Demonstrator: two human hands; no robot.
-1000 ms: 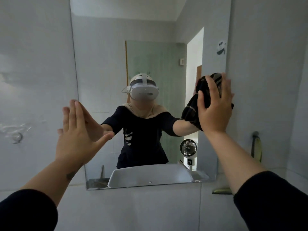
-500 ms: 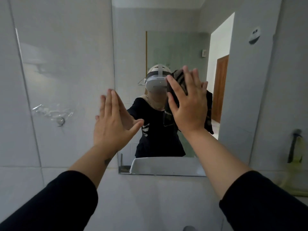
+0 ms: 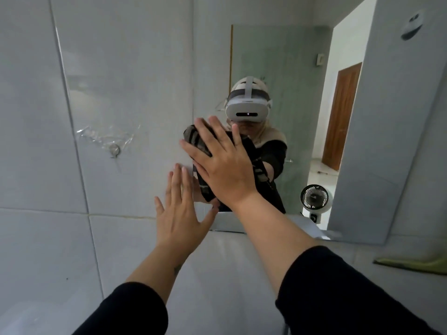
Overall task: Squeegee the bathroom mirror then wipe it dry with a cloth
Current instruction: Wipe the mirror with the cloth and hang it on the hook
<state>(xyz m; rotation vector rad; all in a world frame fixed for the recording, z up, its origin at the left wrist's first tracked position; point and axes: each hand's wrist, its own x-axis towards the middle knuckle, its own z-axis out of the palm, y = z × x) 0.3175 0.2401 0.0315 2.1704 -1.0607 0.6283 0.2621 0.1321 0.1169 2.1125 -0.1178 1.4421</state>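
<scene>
The right hand (image 3: pixel 225 170), fingers spread, presses the cloth (image 3: pixel 193 139) on the mirror (image 3: pixel 290 56) at its left edge. The left hand (image 3: pixel 180 213) lies flat by its lower left corner

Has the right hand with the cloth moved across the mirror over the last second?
Yes. The right hand, pressing the cloth flat, has swept leftward across the mirror, from its right edge to its left edge.
</scene>
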